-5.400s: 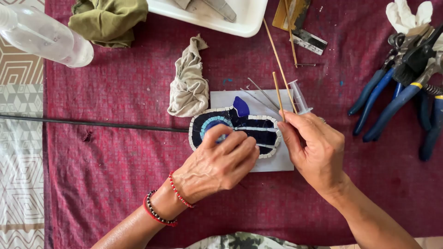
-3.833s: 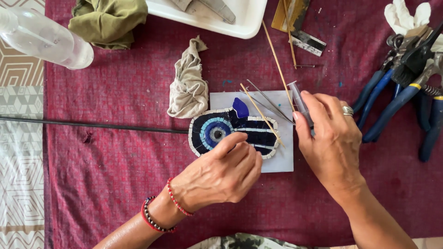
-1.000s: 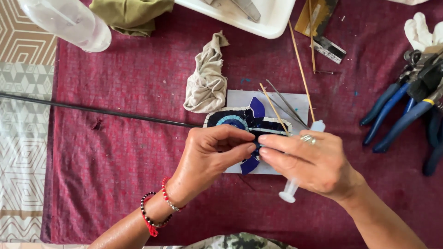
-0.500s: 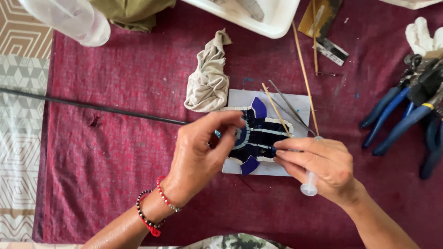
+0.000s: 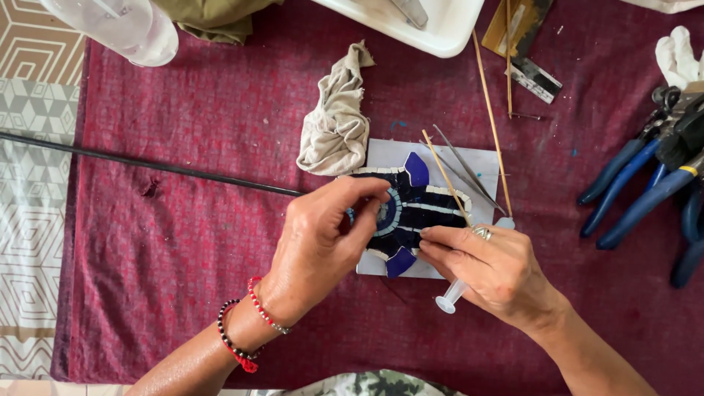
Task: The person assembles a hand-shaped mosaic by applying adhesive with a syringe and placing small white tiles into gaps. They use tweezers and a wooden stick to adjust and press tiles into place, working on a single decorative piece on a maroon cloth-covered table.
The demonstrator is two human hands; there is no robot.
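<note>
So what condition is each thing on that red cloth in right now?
Mosaic piece: flat on a white tile, steadied by the left hand.
Syringe: held by the right hand, plunger end sticking out.
Beige rag: crumpled beside the tile.
Wooden sticks: lying loose.
Blue-handled pliers: set aside, untouched.
Plastic bottle: lying on its side.

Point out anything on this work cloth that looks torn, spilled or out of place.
The maroon cloth has a small dark hole or stain just below the black rod; which one is unclear. Faint blue specks mark the cloth above the white tile. Otherwise, nothing stands out: the mosaic piece sits under both hands.
</note>
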